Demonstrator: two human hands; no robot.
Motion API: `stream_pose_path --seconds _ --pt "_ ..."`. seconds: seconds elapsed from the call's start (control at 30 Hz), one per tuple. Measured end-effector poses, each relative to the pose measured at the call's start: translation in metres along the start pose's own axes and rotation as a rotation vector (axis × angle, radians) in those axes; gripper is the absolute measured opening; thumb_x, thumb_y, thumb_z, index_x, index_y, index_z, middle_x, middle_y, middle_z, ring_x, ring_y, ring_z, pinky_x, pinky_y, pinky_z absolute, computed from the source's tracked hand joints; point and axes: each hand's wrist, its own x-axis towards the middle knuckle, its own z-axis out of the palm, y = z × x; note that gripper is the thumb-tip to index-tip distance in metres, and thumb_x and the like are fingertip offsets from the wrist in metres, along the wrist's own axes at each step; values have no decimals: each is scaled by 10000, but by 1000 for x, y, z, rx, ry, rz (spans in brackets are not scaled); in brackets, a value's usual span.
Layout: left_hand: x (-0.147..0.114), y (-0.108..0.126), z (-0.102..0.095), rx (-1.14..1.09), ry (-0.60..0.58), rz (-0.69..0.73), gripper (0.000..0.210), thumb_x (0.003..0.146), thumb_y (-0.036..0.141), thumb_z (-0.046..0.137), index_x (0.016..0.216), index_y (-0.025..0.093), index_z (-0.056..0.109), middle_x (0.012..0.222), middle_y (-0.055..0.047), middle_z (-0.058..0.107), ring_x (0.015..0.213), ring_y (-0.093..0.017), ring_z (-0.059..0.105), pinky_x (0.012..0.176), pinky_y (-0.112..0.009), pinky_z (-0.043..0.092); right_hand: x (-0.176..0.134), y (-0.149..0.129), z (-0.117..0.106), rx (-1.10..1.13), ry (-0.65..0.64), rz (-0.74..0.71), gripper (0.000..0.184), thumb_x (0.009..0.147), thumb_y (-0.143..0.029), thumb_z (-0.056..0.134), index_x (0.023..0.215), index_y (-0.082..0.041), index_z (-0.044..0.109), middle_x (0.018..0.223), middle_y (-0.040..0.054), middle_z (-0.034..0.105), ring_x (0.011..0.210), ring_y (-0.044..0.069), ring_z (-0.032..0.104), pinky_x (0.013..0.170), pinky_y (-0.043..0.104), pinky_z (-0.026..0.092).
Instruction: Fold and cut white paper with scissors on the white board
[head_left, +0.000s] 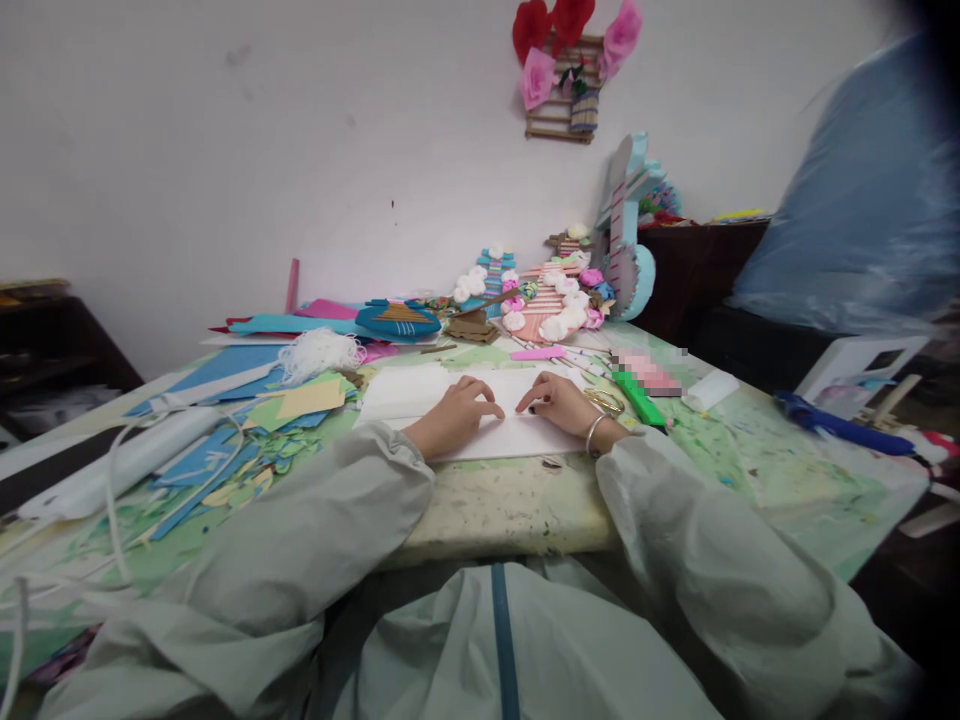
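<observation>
A white sheet of paper [517, 440] lies on the table in front of me, with its near edge close to the table's front. My left hand [461, 412] rests on the sheet's left part, its fingers curled and the thumb and forefinger at the paper. Opposite it, my right hand [562, 402] bends its fingers the same way and pinches at the paper. A small gap separates the two sets of fingertips. Behind the left hand lies another white piece [397, 388]. Gold-coloured scissors [606, 401] lie just beyond my right wrist, which wears a bangle.
Paper scraps [277, 450], a white string bundle [322, 352] and a white glue-gun-like tool with a cord [127, 470] crowd the left side. Paper-flower crafts [551, 300] stand against the wall. To the right are a green box [637, 398] and a blue-handled tool [847, 425].
</observation>
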Motion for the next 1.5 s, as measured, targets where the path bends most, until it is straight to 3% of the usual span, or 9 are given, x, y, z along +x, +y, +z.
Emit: stream_pose_path --seconds 0.17,0.37,0.6,0.73,0.93,1.17,1.5 --pt "-1 1 0 -4 -6 -27 458 775 -12 428 1019 283 681 1024 -76 575 1036 -222 438 907 -395 372 0 -1 4 -93 -48 -144 517 676 89 444 864 -279 754 791 28 520 738 136 491 724 266 378" --pt "-1 0 -2 4 -23 -14 457 783 -1 436 1030 296 681 1009 -70 595 1040 -220 456 910 -394 375 -1 -1 5 -122 -51 -192 532 678 86 428 893 -278 750 762 31 522 722 138 487 700 263 382" --pt "-2 -3 -7 -117 -59 -60 375 807 72 416 1069 197 653 1000 -81 630 954 -182 554 874 -308 424 -1 -1 2 -66 2 -101 429 674 45 488 894 -220 745 841 41 554 706 125 514 709 256 412" --pt "-2 -2 -11 -191 -31 -174 389 797 155 487 1176 193 566 990 -51 657 886 -164 588 842 -291 444 -1 -3 -2 -38 29 -13 300 694 -42 571 916 -184 715 869 43 580 694 125 525 705 261 423" --pt "0 -8 -11 -238 -4 -198 129 763 204 553 824 153 654 891 -63 654 794 -153 581 728 -257 455 -2 -5 -7 -59 -51 105 126 717 -220 647 815 -153 688 833 57 622 715 146 540 658 252 409" --pt "-1 -19 -9 -316 24 -340 200 755 284 558 623 148 621 890 -60 657 722 -128 584 674 -232 456 -1 -2 -9 -96 -63 221 185 751 -316 604 695 -142 635 675 21 610 621 121 504 560 227 334" --pt "-2 -24 -6 -262 23 -379 224 718 332 597 580 156 582 941 -75 634 785 -160 585 726 -278 457 0 1 -8 -162 -73 226 273 781 -383 570 661 -147 630 658 25 623 599 118 497 546 230 301"
